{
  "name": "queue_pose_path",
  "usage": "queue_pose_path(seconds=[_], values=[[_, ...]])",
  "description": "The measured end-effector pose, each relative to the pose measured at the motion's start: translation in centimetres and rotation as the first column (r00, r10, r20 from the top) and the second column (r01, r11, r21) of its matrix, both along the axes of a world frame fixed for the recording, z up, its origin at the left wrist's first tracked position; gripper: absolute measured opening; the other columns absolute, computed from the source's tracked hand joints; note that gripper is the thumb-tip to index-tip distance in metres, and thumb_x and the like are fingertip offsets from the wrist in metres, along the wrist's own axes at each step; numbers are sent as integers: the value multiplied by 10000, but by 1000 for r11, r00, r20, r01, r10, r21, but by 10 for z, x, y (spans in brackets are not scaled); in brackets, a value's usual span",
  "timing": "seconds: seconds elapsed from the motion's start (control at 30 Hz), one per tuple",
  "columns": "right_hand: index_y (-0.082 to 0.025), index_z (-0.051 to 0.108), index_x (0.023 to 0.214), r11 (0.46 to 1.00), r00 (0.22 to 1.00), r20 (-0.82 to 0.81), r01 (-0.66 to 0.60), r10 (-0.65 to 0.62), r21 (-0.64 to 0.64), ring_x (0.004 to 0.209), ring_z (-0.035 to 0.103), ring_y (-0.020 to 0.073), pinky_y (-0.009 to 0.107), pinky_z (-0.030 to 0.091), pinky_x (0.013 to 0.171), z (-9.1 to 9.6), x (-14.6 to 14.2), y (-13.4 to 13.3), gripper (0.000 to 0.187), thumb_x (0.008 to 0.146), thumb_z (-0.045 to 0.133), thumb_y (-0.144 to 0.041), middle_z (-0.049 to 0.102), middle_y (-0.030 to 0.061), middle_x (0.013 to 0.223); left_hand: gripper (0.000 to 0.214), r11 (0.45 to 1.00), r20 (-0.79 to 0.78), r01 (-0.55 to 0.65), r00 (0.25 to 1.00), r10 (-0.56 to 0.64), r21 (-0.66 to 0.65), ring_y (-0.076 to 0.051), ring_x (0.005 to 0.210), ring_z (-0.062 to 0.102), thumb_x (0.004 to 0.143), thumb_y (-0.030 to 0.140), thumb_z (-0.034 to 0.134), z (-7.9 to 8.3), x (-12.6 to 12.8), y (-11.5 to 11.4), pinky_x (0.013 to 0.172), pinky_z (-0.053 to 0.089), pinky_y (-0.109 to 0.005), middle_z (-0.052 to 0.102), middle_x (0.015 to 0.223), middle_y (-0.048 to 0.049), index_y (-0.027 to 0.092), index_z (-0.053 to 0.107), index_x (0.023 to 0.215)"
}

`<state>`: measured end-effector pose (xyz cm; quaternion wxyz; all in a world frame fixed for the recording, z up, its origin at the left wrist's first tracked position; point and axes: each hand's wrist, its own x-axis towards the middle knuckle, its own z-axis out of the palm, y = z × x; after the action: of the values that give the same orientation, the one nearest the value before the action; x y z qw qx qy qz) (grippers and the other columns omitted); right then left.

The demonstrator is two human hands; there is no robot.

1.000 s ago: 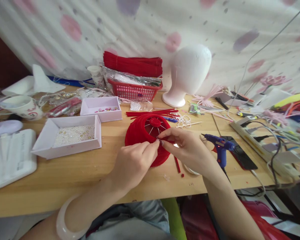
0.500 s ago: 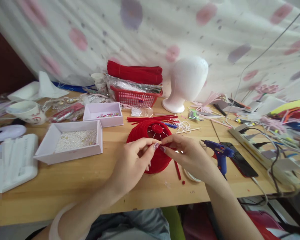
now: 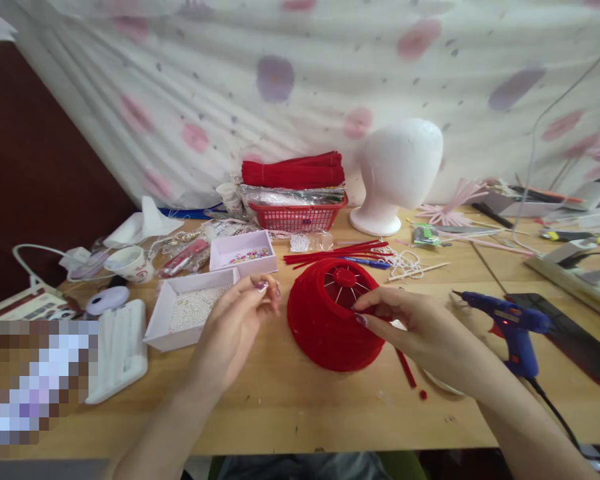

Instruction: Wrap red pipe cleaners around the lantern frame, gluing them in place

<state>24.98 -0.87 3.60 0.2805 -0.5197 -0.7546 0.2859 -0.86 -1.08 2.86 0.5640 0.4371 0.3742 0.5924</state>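
Note:
A red, dome-shaped piece (image 3: 325, 337), wound with fuzzy strips, stands on the table. Thin spokes and a red disc (image 3: 343, 277) show in the opening at its top. My right hand (image 3: 415, 323) has thumb and forefinger closed at the rim of this opening, on its right side. Left of the dome and apart from it, my left hand (image 3: 233, 327) is held up with its fingers drawn together. Whatever small thing it may hold cannot be made out. Close behind it is a white box of small pearl beads (image 3: 187, 313).
A blue glue gun (image 3: 515, 327) lies at the right, partly over a black phone (image 3: 575, 340). Red fuzzy sticks (image 3: 335, 253) lie behind the dome. Farther back stand a white foam head (image 3: 400, 167) and a red basket (image 3: 300, 217). A lilac box with gems (image 3: 220, 257) is at left.
My hands, fingertips together over the dome before, have parted. The left moved left toward the bead box; the right stays at the dome's rim. The view has shifted left and up.

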Motion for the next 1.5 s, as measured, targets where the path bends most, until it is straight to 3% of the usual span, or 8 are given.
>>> queue_pose_path(seconds=[0.17, 0.53, 0.7, 1.0, 1.1, 1.2, 1.33, 1.5], values=[[-262, 726, 926, 999, 999, 22, 30, -29, -38, 757, 648, 184, 314, 500, 679, 2, -1, 0, 190, 860, 596, -383, 720, 13, 856, 128, 997, 155, 70, 986, -64, -37, -133, 999, 680, 870, 173, 545, 3, -8, 2, 891, 571, -257, 714, 951, -38, 200, 641, 789], [-268, 736, 923, 999, 1000, 19, 4, -3, -43, 747, 643, 175, 296, 501, 676, 4, 2, 2, 153, 856, 623, -345, 719, 6, 843, 105, 959, 47, 240, 971, -235, -150, -40, 425, 103, 858, 290, 699, 23, -37, 2, 328, 138, -149, 208, 535, 103, 214, 630, 840], [-278, 739, 955, 1000, 998, 58, -18, 18, 6, 774, 670, 183, 300, 515, 680, 4, 4, 1, 157, 868, 611, -309, 746, 8, 892, 240, 1000, -228, -19, 974, 17, -5, -59, 382, 88, 977, 324, 514, 39, -80, 2, 310, 137, -186, 155, 503, 72, 246, 541, 752], [-254, 697, 1050, 959, 986, 120, -140, 113, 248, 1063, 699, 210, 374, 564, 922, -5, 8, -10, 210, 956, 518, -193, 737, 40, 1172, 518, 995, -407, 94, 910, -76, 24, -82, 371, 367, 928, 435, 588, 12, -46, 5, 419, 395, -223, 385, 342, 51, 226, 392, 497], [-259, 708, 1064, 939, 989, 105, -133, 104, 317, 1079, 700, 216, 384, 584, 926, -7, 10, -12, 225, 973, 509, -204, 727, 51, 1195, 165, 993, -451, 50, 892, 2, 104, -142, 749, 707, 789, 376, 779, 9, -40, 10, 672, 574, -229, 765, 775, -9, 247, 686, 747], [-274, 727, 1036, 940, 994, 65, -106, 89, 325, 1068, 709, 231, 397, 609, 912, -8, 10, -13, 241, 967, 508, -201, 721, 60, 1192, 588, 980, -535, 7, 839, 101, 197, -206, 1078, 718, 713, 287, 837, 8, -35, 11, 810, 604, -264, 739, 1222, -49, 302, 646, 1269], [-286, 733, 1017, 952, 996, 12, -91, 91, 292, 1078, 708, 253, 408, 627, 887, -7, 10, -13, 261, 953, 500, -187, 712, 69, 1200, 247, 970, -667, -4, 726, 170, 243, -101, 395, 609, 881, 358, 683, 16, -19, 7, 412, 490, -182, 735, 609, 22, 231, 747, 1082], [-280, 733, 1005, 946, 994, 15, -107, 108, 305, 1056, 714, 253, 405, 630, 870, -8, 11, -12, 268, 955, 490, -181, 716, 72, 1191, 156, 924, -807, 255, 584, 87, 285, -80, 283, 459, 911, 282, 619, 39, 20, 18, 336, 338, -183, 541, 386, 102, 247, 767, 949]])
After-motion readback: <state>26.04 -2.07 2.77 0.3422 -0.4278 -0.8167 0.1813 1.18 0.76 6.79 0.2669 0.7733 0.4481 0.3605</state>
